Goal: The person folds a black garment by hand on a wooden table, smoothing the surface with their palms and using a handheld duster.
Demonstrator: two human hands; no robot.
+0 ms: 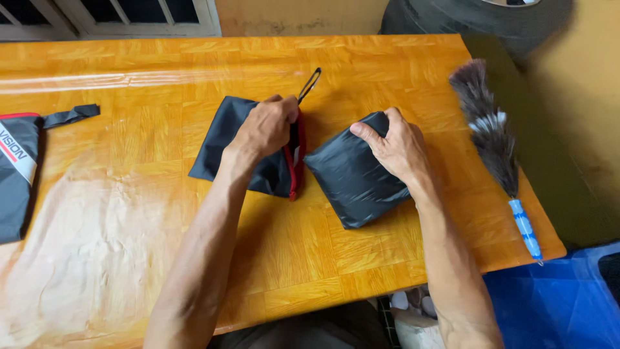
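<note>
A flat black fabric pouch with a red-trimmed mouth and a small black loop at its top lies on the orange wooden table. My left hand grips the pouch at its red opening edge. Just right of the opening sits a folded bundle of black fabric. My right hand rests on the bundle's upper right part, fingers curled over its top edge. The bundle's left side touches the pouch mouth.
A feather duster with a blue-and-white handle lies along the table's right edge. Another black pouch with red and white trim lies at the left edge. A dark tyre stands beyond the far right corner; blue floor shows lower right.
</note>
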